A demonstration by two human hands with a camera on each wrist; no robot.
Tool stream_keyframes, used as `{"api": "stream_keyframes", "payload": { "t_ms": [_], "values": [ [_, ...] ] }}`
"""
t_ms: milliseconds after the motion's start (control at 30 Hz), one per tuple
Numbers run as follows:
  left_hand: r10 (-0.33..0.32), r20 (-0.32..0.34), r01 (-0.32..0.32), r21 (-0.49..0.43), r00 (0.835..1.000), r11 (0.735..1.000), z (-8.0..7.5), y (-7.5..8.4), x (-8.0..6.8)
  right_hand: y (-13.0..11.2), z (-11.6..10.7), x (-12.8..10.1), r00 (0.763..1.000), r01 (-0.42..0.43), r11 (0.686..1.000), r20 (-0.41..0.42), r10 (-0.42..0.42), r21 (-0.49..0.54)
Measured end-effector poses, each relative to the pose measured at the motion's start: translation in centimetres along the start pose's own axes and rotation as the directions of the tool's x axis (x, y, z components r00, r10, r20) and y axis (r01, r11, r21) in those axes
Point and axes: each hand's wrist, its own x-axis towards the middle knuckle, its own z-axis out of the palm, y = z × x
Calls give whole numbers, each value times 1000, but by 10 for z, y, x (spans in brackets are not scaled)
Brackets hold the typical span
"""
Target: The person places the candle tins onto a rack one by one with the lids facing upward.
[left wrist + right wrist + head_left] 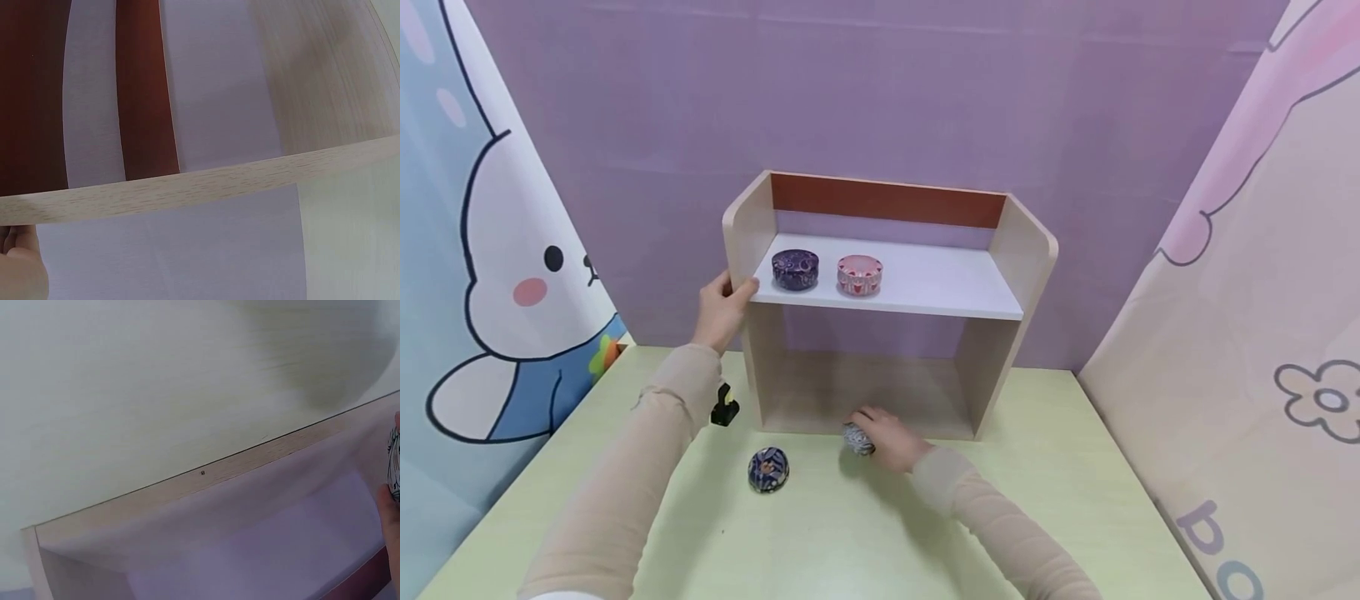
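A small wooden shelf unit (1030, 267) stands on the pale green table (820, 550). My left hand (721, 310) grips the front edge of its left side panel, thumb on the shelf board; that edge (206, 184) crosses the left wrist view. On the white shelf board sit a purple round tin (795, 269) and a pink round tin (860, 274). My right hand (886, 437) holds a grey patterned tin (857, 440) on the table in front of the shelf's lower opening; a sliver of that tin (394, 464) shows in the right wrist view. A dark blue patterned tin (767, 469) lies on the table to the left.
A small black and yellow object (724, 406) stands by the shelf's left foot. A purple wall (880, 92) is behind, with cartoon-printed panels on the left (497, 267) and right (1262, 333). The shelf's lower bay (865, 383) holds nothing visible.
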Motion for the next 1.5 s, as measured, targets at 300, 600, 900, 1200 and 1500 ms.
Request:
{"api": "stream_keyframes", "payload": {
  "t_ms": [300,600,900,1200,1500],
  "values": [
    [2,-9,-2,-7,1000,1000,-2,2,2,7,-2,-1,991,-56,982,-111,76,178],
    [-9,-2,9,10,1000,1000,1,-1,2,7,-5,-9,971,-177,910,-86,224,374],
    [19,0,-19,6,1000,1000,3,3,3,11,-15,-11,945,-216,845,-114,308,489],
    [-1,10,1,-8,1000,1000,-1,0,1,14,-13,-15,897,-275,726,-103,429,630],
    [-4,8,4,7,1000,1000,-2,-1,-1,10,-17,-18,867,-295,679,-111,486,672]
  ]
}}
